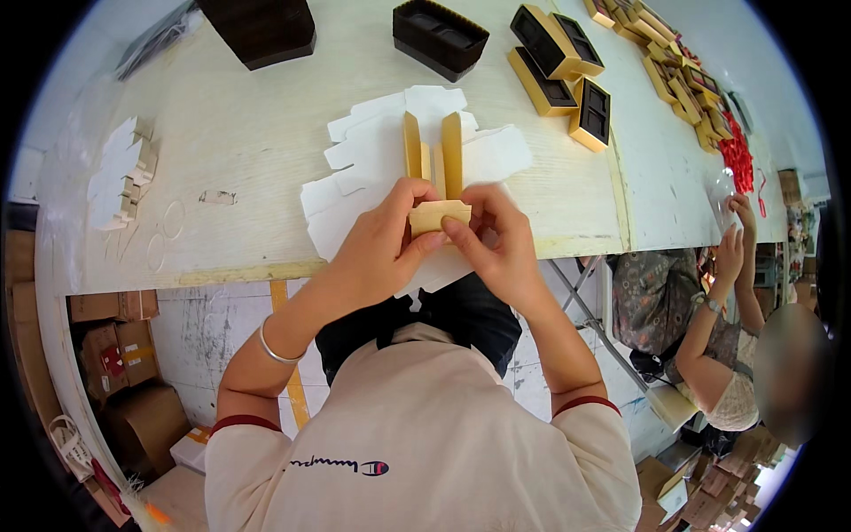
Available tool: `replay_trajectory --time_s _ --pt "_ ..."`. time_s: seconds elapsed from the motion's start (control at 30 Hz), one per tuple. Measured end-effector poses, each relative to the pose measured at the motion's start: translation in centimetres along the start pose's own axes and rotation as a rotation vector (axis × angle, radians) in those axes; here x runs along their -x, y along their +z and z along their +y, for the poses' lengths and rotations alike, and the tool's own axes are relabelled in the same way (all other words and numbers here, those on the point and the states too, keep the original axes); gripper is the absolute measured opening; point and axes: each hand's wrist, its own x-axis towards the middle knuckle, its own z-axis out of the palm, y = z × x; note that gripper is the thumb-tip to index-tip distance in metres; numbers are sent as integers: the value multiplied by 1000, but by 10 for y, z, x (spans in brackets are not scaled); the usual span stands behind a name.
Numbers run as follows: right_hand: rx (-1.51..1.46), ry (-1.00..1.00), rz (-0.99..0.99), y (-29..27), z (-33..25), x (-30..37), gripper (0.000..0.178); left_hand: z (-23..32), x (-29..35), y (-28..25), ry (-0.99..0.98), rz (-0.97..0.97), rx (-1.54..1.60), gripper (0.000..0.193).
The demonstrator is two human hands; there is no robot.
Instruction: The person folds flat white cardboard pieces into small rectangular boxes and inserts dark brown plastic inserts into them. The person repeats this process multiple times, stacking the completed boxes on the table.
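Note:
Between my two hands is a gold cardboard box (451, 158), part folded, its two long side walls standing up and pointing away from me. My left hand (396, 232) grips its near left corner, thumb against the end flap (440, 215). On the right side my right hand (496, 232) pinches the same flap, thumb pressed on its face. Beneath the box and my hands spreads a loose pile of flat white die-cut card blanks (355, 191), reaching the table's near edge.
Stacked dark plastic trays (441, 40) and a taller dark stack (261, 31) stand at the back. Gold boxes with dark inserts (591, 113) sit back right; more gold boxes (683, 84) lie beyond. White blanks (124, 173) lie left. A co-worker's hands (734, 232) hold clear film near red strands (736, 155).

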Motion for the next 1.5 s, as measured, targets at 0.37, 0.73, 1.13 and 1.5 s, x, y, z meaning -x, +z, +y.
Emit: replay_trajectory --time_s 0.37,0.73,1.13,1.5 --pt "312 -164 63 3 1 1 33 -3 1 6 608 418 -985 25" --pt "885 -564 -120 -4 4 4 18 -2 -7 -3 359 24 -672 11" --pt "854 -621 -88 -48 1 -30 26 13 -11 -35 486 -96 -737 7" --pt "941 -645 -227 -31 -39 -7 25 31 -6 -30 592 118 -1029 14"
